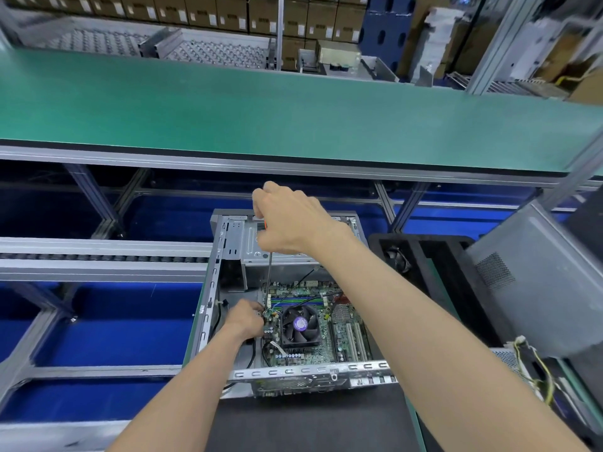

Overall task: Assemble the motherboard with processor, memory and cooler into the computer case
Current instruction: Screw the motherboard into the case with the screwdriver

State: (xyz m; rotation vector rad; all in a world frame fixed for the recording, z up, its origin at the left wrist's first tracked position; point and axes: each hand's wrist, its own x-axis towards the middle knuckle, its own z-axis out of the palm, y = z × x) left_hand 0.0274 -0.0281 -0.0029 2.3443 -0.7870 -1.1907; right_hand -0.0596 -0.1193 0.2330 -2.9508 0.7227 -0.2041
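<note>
1. Head view: the fingers of the right hand [290,220] are curled round the top of a screwdriver [269,272], of which only a sliver of orange handle shows under the palm; the grip itself is hidden by the back of the hand.
2. The thin metal shaft runs almost straight down from that hand to the upper left corner of the motherboard [313,324], where its tip is lost among small parts and wires.
3. The left hand [245,318] reaches into the computer case [208,308] at the board's left edge, right beside the screwdriver tip. Its fingers are bent toward the board, but I cannot tell whether they pinch anything, since the fingertips are hidden.
4. The motherboard lies flat inside the open case, with the cooler fan [300,324] mounted near its middle and the memory slots [293,302] just beyond the fan. The processor is hidden under the cooler.
5. The right forearm covers the far right corner of the case and part of the board.
6. A black foam tray [434,256] sits just right of the case; its contents are too dark to make out.
7. A green conveyor belt [293,109] crosses the view beyond the case, and a grey case panel [535,282] is cut off at the right edge.
</note>
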